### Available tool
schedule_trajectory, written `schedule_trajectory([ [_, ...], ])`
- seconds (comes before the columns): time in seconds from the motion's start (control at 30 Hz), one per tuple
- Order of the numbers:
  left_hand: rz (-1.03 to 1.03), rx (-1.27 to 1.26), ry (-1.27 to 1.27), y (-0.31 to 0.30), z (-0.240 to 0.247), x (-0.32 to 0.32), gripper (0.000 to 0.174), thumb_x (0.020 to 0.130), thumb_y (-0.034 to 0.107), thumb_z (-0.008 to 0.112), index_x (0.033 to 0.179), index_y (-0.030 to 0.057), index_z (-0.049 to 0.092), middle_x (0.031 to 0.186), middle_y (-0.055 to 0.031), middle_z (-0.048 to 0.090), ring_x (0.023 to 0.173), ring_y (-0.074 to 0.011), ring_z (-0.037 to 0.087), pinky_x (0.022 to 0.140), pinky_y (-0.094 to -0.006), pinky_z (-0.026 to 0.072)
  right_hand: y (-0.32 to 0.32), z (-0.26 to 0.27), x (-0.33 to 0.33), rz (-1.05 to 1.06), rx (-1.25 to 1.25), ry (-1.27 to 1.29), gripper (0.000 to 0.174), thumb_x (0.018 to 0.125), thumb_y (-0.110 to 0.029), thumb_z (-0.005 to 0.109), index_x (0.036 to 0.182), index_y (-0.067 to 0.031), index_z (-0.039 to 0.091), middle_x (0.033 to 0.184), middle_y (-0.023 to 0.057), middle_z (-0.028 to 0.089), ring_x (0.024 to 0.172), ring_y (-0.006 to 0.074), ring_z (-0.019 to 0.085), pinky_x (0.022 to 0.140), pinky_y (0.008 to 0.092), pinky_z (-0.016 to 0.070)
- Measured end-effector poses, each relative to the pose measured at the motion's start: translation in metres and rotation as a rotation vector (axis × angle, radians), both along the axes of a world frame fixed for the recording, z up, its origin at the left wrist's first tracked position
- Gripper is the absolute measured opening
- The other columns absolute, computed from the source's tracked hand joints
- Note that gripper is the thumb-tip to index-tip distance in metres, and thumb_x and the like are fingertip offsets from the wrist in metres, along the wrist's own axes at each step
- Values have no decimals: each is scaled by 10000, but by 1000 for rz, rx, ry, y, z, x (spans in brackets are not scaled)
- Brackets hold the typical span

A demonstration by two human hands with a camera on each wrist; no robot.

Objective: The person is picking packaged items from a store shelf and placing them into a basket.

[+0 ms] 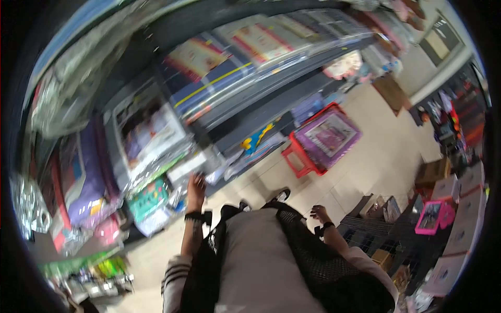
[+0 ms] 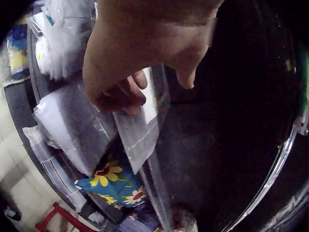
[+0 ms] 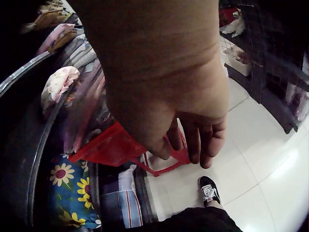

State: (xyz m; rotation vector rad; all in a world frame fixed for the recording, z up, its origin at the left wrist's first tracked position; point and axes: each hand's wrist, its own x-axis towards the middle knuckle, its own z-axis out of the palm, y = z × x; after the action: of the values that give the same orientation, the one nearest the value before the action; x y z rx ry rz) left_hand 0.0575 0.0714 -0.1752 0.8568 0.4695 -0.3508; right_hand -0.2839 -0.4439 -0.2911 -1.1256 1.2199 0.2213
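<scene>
My left hand [image 1: 197, 189] is at the lower shelf's front edge with its fingers loosely bent. In the left wrist view the thumb stands apart from the fingers, and the left hand [image 2: 140, 53] hangs over a clear-wrapped white packet [image 2: 140, 140], which it overlaps. Beside that packet lie another white packet [image 2: 72, 121] and a blue cloth with yellow flowers [image 2: 116, 181]. My right hand [image 1: 320, 214] hangs over the floor with nothing in it. Its fingers [image 3: 193, 142] droop, relaxed, and overlap a red plastic stool [image 3: 113, 147] below them in the right wrist view.
A purple wrapped package [image 1: 334, 135] lies on the red stool. Shelves to the left carry plastic-wrapped bedding [image 1: 151, 135] and flat boxed packs [image 1: 255, 41]. Low dark racks [image 1: 370, 224] with a pink-framed item [image 1: 429, 217] and stacked boxes [image 1: 459, 224] line the right side of the tiled aisle.
</scene>
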Motion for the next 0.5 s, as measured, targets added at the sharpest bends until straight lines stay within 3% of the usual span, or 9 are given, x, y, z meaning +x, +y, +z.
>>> schedule_trajectory([
  [0.13, 35, 107, 107, 15, -24, 22, 474, 856, 516, 616, 1089, 106, 570, 1024, -18, 649, 883, -136, 576, 715, -296, 390, 5, 7, 10, 130, -44, 72, 268, 860, -121, 592, 1121, -62, 571, 799, 111, 647, 617, 213, 643, 509, 310, 492],
  [0.2, 60, 219, 166, 12, -19, 22, 491, 827, 529, 647, 1052, 100, 568, 940, -17, 635, 853, -145, 575, 676, -305, 380, 5, 0, 6, 202, -62, 73, 296, 876, -205, 578, 1154, -104, 560, 883, 109, 652, 700, 231, 662, 573, 331, 486],
  [0.23, 92, 237, 207, 7, -12, 21, 397, 801, 518, 672, 814, 163, 497, 770, 19, 604, 789, -163, 554, 656, -297, 366, 6, -2, 6, 208, -58, 79, 296, 876, -205, 578, 1154, -104, 560, 883, 109, 652, 700, 231, 662, 573, 331, 486],
  [0.33, 98, 163, 320, 17, -43, 19, 376, 811, 489, 664, 857, 150, 510, 713, -7, 547, 697, -167, 513, 621, -307, 363, 7, -4, 5, 175, -39, 146, 277, 875, -206, 579, 1135, -114, 565, 865, 105, 648, 688, 230, 661, 559, 323, 478],
  [0.37, 122, 87, 348, 21, -57, 20, 323, 814, 435, 671, 850, 145, 533, 644, -14, 478, 604, -177, 467, 594, -320, 378, 6, -3, 4, 168, -27, 149, 281, 878, -172, 573, 1147, -92, 566, 871, 113, 653, 682, 223, 661, 552, 316, 494],
  [0.4, 122, 88, 351, 19, -54, 19, 323, 814, 435, 671, 850, 145, 533, 644, -14, 478, 604, -177, 467, 594, -320, 378, 5, -3, 4, 159, -17, 150, 287, 881, -137, 567, 1159, -69, 567, 878, 121, 659, 676, 217, 661, 544, 309, 511],
  [0.43, 213, 122, 442, 13, -49, 17, 312, 827, 407, 671, 920, 134, 553, 738, -28, 525, 687, -180, 505, 627, -327, 388, 4, -4, 3, 158, -17, 152, 287, 881, -137, 567, 1159, -69, 567, 878, 121, 659, 676, 217, 661, 544, 309, 511],
  [0.47, 303, 158, 534, 8, -43, 15, 313, 840, 379, 671, 990, 122, 574, 833, -41, 571, 770, -183, 543, 660, -334, 398, 4, -5, 1, 157, -25, 138, 270, 875, -153, 576, 1138, -90, 570, 865, 111, 654, 673, 221, 661, 541, 310, 497],
  [0.5, 299, 159, 537, 13, -56, 16, 313, 840, 379, 671, 990, 122, 574, 833, -41, 571, 770, -183, 543, 660, -334, 398, 5, -5, -2, 156, -33, 124, 253, 869, -168, 585, 1116, -111, 572, 853, 102, 650, 671, 225, 661, 539, 310, 483],
])
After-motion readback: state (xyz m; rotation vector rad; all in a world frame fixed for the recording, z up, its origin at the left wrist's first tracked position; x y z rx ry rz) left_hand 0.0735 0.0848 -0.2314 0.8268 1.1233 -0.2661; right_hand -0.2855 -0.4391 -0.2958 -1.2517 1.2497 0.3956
